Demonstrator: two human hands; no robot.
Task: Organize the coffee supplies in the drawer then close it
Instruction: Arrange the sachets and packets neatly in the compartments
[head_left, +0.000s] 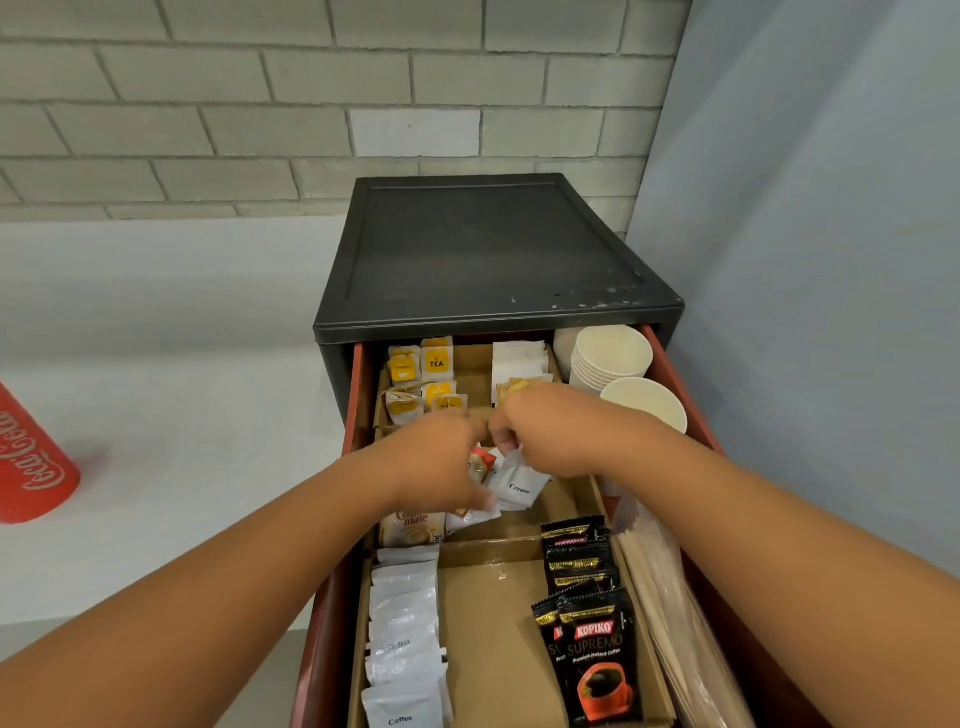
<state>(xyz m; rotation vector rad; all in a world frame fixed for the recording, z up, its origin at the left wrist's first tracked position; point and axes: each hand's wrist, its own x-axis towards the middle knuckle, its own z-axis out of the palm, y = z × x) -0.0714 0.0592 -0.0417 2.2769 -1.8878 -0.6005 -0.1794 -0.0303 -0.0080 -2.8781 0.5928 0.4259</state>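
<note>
The red drawer (670, 364) stands pulled out of a dark cabinet (488, 254), with cardboard dividers inside. Both my hands reach into its middle compartment. My right hand (550, 431) is shut on a white sachet marked Cream (517, 483). My left hand (441, 462) grips small sachets (480, 465) beside it, over a Coffee-mate packet (413, 527). White coffee sachets (405, 623) line the front left, black Kopiko sachets (587, 613) the front right. Yellow tea bags (423, 374) fill the back left.
Stacked paper cups (613, 358) sit at the drawer's back right, with white packets (519, 358) next to them. Wooden stirrers in clear wrap (670, 613) lie along the right side. A red Coca-Cola object (31, 457) stands at the left. A brick wall is behind.
</note>
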